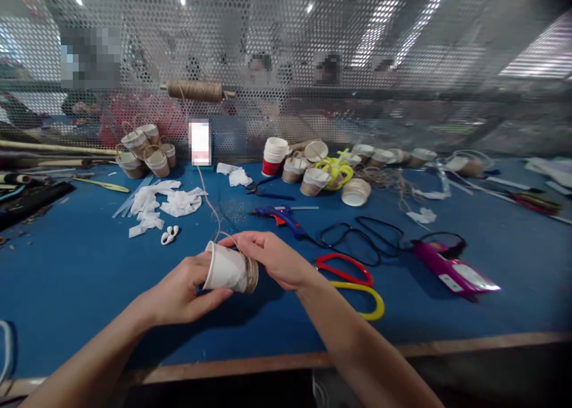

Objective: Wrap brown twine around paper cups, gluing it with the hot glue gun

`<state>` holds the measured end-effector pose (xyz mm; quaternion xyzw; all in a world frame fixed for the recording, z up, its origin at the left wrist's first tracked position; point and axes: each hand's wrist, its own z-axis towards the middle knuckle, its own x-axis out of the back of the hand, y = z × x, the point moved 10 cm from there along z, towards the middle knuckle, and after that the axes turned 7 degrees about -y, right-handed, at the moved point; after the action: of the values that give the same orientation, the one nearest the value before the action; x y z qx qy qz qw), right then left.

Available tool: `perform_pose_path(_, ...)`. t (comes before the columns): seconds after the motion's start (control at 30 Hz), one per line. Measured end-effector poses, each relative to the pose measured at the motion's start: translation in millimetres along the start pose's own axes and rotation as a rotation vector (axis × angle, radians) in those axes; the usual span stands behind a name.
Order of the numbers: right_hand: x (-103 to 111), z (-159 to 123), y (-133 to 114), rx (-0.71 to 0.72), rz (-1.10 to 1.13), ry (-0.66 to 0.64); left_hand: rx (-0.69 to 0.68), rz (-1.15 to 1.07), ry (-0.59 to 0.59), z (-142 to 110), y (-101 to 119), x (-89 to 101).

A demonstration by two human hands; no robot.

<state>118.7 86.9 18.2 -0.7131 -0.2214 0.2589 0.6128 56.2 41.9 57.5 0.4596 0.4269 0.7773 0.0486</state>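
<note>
A white paper cup (pixel 226 268) lies on its side above the blue table, its mouth to the left. My left hand (pixel 185 289) holds it, with fingers in the mouth and the thumb along the outside. Brown twine (pixel 251 275) is wound around the base end of the cup. My right hand (pixel 272 256) is closed at the far side of the base, where the twine runs under its fingers; the fingertips are partly hidden. The strand leads up to a twine spool (pixel 195 90) on a stick at the mesh screen.
A blue glue gun (pixel 281 217) lies ahead, its black cable looping right. Red-and-yellow-handled scissors (pixel 346 269) lie by my right forearm. Twine-wrapped cups (pixel 157 161), stacked cups (pixel 274 153), crumpled white scraps (pixel 183 201) and a purple device (pixel 453 268) lie about. People are behind the mesh.
</note>
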Motion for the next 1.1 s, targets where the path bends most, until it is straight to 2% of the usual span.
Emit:
perform_pose_path(0.13, 10.6, -1.6, -4.2, 0.062, 0.119, 0.116, 0.132, -0.171, 0.034, -3.4, -18.7, 0.6)
perform_pose_path(0.27, 27.5, -9.3, -19.5, 0.180, 0.047, 0.271, 0.301, -0.468, 0.121, -9.2, -43.0, 0.8)
perform_pose_path(0.47, 32.7, -15.9, -37.3, 0.291, -0.066, 0.347, 0.411, -0.718, 0.187, -10.6, -59.2, -5.0)
perform_pose_path(0.7, 34.3, -18.8, -39.6, 0.271, -0.191, 0.378, 0.422, -0.718, 0.182, -10.7, -59.0, -5.0)
perform_pose_path(1.1, 31.3, -13.9, -29.5, 0.195, -0.272, 0.337, 0.309, -0.536, 0.148, -11.6, -40.7, 1.0)
